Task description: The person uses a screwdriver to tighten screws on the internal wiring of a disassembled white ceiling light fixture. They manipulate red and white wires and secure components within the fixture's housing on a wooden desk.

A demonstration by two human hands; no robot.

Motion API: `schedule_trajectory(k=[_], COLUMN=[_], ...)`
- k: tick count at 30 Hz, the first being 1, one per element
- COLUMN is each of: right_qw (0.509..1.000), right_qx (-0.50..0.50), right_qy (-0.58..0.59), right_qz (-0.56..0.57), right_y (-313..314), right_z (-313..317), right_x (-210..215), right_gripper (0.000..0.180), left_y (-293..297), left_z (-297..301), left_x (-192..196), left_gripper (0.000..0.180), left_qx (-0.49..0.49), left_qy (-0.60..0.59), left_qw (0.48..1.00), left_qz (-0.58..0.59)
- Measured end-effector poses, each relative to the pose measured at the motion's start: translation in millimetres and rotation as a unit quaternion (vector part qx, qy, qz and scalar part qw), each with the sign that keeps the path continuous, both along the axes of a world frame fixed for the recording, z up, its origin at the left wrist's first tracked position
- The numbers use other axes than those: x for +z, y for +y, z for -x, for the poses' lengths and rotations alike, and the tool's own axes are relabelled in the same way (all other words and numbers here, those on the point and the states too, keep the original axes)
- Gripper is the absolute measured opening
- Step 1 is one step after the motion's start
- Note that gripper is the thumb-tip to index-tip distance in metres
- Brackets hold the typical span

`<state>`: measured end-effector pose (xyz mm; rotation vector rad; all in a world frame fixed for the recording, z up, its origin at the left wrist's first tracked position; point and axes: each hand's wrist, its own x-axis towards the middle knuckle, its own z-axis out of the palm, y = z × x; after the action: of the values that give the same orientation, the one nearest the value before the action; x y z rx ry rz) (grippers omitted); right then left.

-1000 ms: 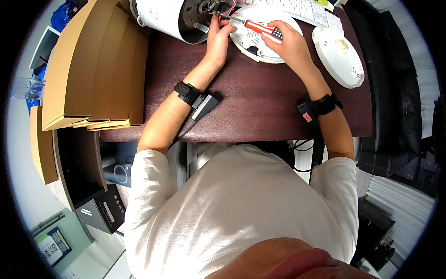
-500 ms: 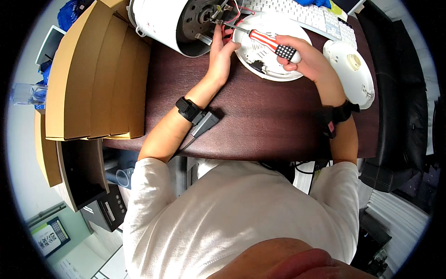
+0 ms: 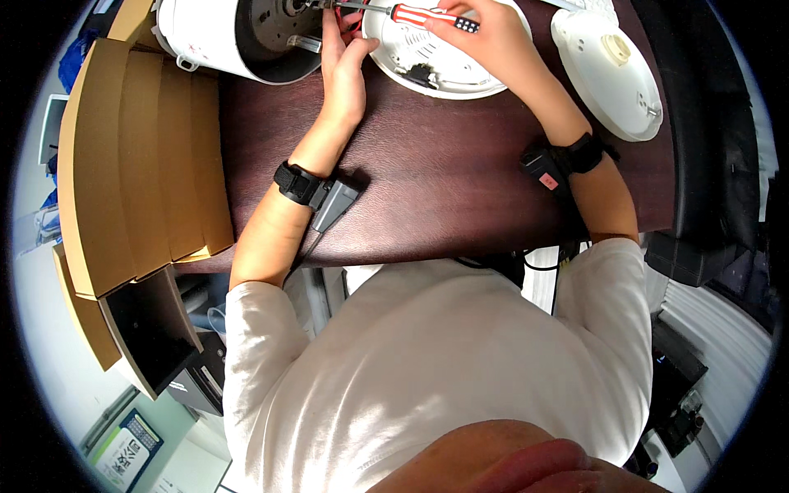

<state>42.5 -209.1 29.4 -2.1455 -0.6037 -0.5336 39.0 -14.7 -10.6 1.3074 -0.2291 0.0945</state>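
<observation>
A white cylindrical appliance housing, like a rice cooker's [image 3: 201, 37], lies on its side at the far left, its metal-lined end facing right. My left hand [image 3: 343, 78] is at that opening, fingers raised by red wires and small metal parts at the upper edge. Its thumb stands apart; what the fingertips hold is hidden. My right hand [image 3: 497, 41] is closed on a screwdriver [image 3: 415, 15] with a red-and-white striped, star-patterned handle. The shaft points left, its tip by the parts at my left fingertips. Beneath the screwdriver rests a round white base cover [image 3: 390, 62] with vents and a black piece.
Right of the base cover lies a white oval lid-like part [image 3: 592, 70] with a cream knob. Folded cardboard [image 3: 136, 164] stands along the left of the dark brown table [image 3: 444, 197]. A black padded seat [image 3: 707, 164] borders the right side.
The view has shifted, so the table things sit higher and further left. My right hand has shifted its grip on the screwdriver handle. The shaft still points toward the parts by my left fingers.
</observation>
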Motion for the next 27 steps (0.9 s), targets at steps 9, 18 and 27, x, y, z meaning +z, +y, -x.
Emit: schedule_trajectory(k=[9,18,27], right_qw=[0.993,0.796,0.872], right_qx=[0.045,0.081,0.052], right_qy=[0.094,0.522,0.418], right_qz=[-0.047,-0.294,-0.250], right_y=[-11,-1,2], right_z=[7,18,17], right_x=[-9,14,9], right_gripper=[0.030,0.027,0.041], left_y=[-2,4,5], left_z=[0,-1,0], left_x=[0,-8,-6], left_gripper=[0.066,0.068,0.072], left_qx=[0.004,0.018,0.010], left_qy=[0.002,-0.039,-0.045], left_qw=[1.000,0.999,0.999], left_qz=[0.020,-0.031,-0.024])
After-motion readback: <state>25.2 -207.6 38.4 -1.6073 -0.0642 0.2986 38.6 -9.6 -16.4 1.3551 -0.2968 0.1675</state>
